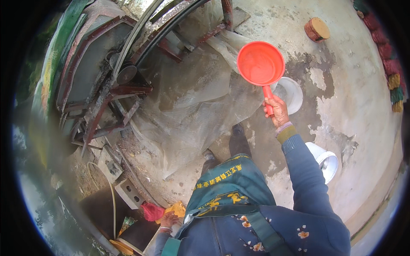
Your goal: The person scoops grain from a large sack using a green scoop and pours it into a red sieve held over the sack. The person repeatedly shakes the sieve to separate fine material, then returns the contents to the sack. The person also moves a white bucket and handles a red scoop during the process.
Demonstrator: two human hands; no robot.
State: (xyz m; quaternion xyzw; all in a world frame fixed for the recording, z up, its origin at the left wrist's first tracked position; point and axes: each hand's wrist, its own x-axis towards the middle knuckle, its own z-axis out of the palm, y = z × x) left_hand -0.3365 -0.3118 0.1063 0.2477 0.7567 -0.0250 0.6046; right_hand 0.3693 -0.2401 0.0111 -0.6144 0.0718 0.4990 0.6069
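My right hand [277,110] grips the handle of a red plastic dipper [261,63] held out in front of me. Whether the dipper holds water is not clear. Partly behind the dipper stands a white bucket [294,96] on the wet concrete. A second white bucket [328,164] is beside my right forearm, partly hidden by the sleeve. At the lower left, my left hand [168,221] is beside a yellow cloth or bag [177,209] and a red one [153,211]; its fingers are small and partly unclear, so whether it holds anything cannot be told.
Clear plastic sheeting [192,118] covers the ground before my feet. A rusty metal frame with a pulley [126,75] stands at the left. Concrete blocks [129,193] lie nearer me. A round brown block [317,29] sits at the upper right, and stacked colored bags [381,36] line the right rim.
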